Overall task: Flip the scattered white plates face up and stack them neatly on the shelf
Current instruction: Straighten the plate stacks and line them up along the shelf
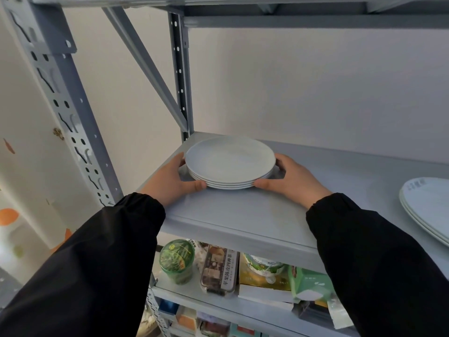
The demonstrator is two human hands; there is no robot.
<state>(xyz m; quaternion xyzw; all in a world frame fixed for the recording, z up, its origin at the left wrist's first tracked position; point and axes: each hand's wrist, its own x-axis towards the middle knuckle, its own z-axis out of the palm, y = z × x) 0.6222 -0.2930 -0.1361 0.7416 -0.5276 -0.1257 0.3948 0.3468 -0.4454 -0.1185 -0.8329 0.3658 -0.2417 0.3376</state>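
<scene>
While both hands bracket it, a stack of white plates (229, 164) sits face up on the grey shelf (255, 215), near its back left corner. Left hand (170, 183) and right hand (291, 181) each curl partly open against the stack's rim, thumbs in front. Second pile of plates (430, 207) lies well apart at right, face down.

The upside-down plates (430, 210) at 3 o'clock are cut off by the right edge. The left hand (170, 182) and right hand (295, 182) hide the stack's (229, 161) sides. Lower plates show only rims. The bottom boxes (206, 324) at 6 o'clock are blurry
</scene>
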